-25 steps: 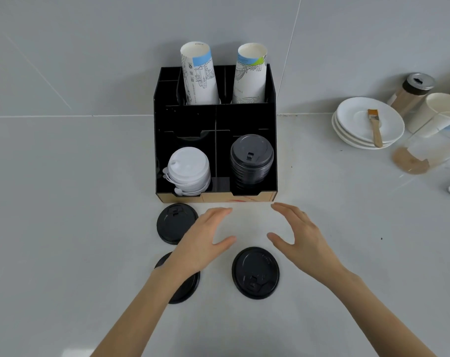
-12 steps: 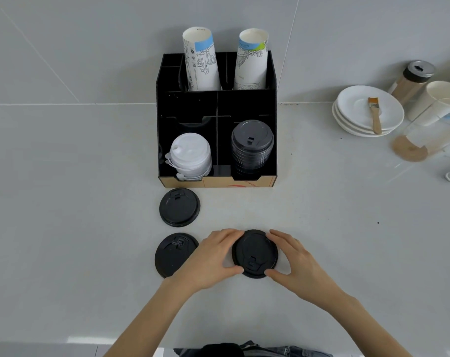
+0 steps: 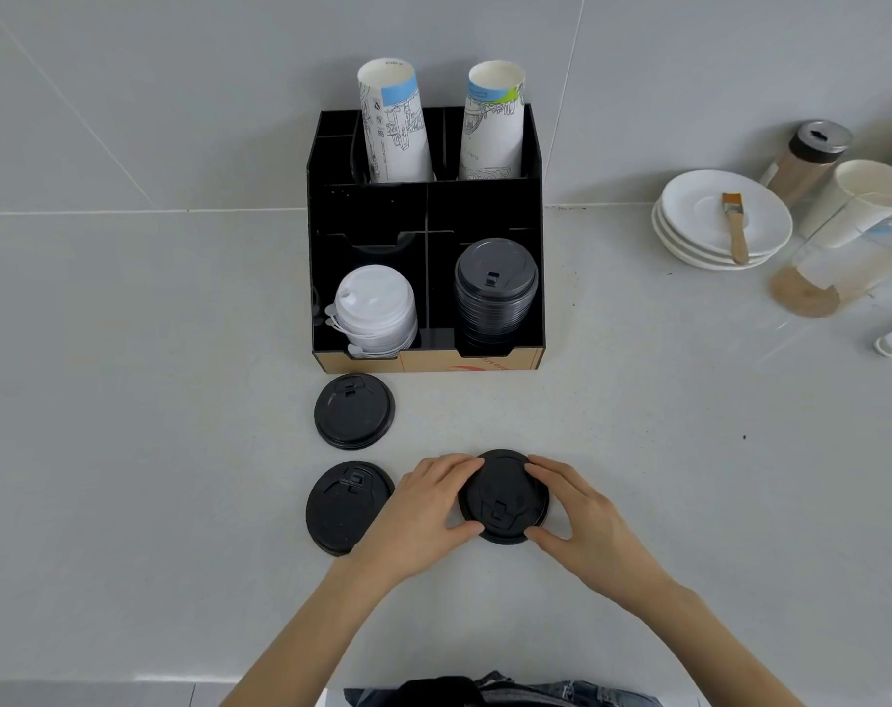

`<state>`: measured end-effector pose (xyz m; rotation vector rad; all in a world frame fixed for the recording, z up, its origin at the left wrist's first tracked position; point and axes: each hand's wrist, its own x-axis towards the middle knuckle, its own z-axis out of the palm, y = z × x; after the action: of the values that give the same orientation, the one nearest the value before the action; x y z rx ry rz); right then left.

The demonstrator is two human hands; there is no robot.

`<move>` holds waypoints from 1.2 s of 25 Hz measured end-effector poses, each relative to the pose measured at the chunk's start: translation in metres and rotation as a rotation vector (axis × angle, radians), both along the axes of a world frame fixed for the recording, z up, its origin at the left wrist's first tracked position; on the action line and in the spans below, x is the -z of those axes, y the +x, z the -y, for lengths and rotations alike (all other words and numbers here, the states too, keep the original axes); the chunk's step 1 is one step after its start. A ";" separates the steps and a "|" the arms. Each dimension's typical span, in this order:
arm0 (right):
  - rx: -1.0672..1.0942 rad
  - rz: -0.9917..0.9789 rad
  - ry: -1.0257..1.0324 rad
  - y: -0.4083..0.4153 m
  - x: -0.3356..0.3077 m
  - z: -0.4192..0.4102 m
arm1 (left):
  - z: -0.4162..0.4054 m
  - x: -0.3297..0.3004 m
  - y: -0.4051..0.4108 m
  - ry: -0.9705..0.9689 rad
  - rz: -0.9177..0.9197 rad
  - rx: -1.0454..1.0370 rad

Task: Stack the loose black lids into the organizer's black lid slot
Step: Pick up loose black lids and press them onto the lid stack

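Before the organizer [image 3: 426, 278]: left hand [image 3: 423, 517] and right hand [image 3: 586, 517] are pinching one black lid [image 3: 505, 497], fingers hiding both rim edges; left wrist is overlapping neighbouring lid [image 3: 344, 507].

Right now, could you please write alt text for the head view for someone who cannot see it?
Both hands, left hand and right hand, grip a black lid on a grey counter. Two more loose lids lie left of it, in front of an organizer holding a white lid stack and a black lid stack.
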<state>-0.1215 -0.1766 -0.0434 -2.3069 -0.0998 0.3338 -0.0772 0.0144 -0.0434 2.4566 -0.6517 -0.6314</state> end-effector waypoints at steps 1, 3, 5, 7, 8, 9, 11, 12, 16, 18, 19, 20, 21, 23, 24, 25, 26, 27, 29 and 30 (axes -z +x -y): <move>0.005 -0.003 0.003 0.001 0.000 0.000 | 0.001 0.000 0.000 -0.012 -0.001 -0.010; 0.009 -0.003 0.009 0.003 -0.001 0.001 | 0.001 -0.003 -0.001 -0.036 0.001 -0.029; 0.001 0.009 0.010 0.006 -0.004 0.002 | 0.002 -0.006 0.000 -0.057 0.012 -0.042; -0.012 0.032 -0.005 0.011 -0.008 0.004 | 0.002 -0.011 0.003 -0.090 0.038 -0.055; -0.015 0.043 -0.008 0.014 -0.011 0.005 | 0.001 -0.014 0.006 -0.107 0.053 -0.066; -0.020 0.055 -0.004 0.017 -0.014 0.006 | 0.002 -0.018 0.008 -0.125 0.065 -0.079; -0.036 0.077 0.008 0.025 -0.023 0.007 | 0.001 -0.024 0.015 -0.161 0.085 -0.109; -0.044 0.091 0.011 0.030 -0.027 0.008 | 0.001 -0.027 0.018 -0.178 0.097 -0.121; -0.063 0.168 0.022 0.048 -0.045 0.011 | 0.003 -0.040 0.031 -0.225 0.159 -0.158; -0.065 0.197 0.030 0.056 -0.053 0.012 | 0.004 -0.046 0.039 -0.248 0.182 -0.170; -0.063 0.209 0.031 0.061 -0.057 0.013 | 0.004 -0.050 0.043 -0.256 0.193 -0.175; -0.060 0.221 0.028 0.066 -0.060 0.013 | 0.004 -0.054 0.047 -0.265 0.203 -0.179; -0.060 0.234 0.024 0.071 -0.064 0.014 | 0.004 -0.057 0.051 -0.275 0.213 -0.184; -0.069 0.255 0.014 0.081 -0.070 0.015 | 0.004 -0.063 0.060 -0.289 0.231 -0.194; -0.075 0.264 0.007 0.086 -0.074 0.016 | 0.004 -0.067 0.064 -0.292 0.239 -0.197; -0.078 0.271 -0.001 0.091 -0.078 0.016 | 0.004 -0.070 0.069 -0.293 0.249 -0.199; -0.077 0.278 -0.009 0.096 -0.082 0.018 | 0.005 -0.073 0.073 -0.296 0.261 -0.200; -0.076 0.283 -0.019 0.102 -0.086 0.019 | 0.006 -0.076 0.078 -0.296 0.273 -0.202; -0.074 0.297 -0.045 0.113 -0.092 0.020 | 0.008 -0.082 0.088 -0.294 0.292 -0.213; -0.070 0.306 -0.059 0.118 -0.095 0.021 | 0.009 -0.084 0.093 -0.295 0.297 -0.222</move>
<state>-0.0031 -0.1978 0.0512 -2.4019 -0.3284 0.0160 0.0160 0.0056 0.0408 2.3145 -0.5271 -0.0757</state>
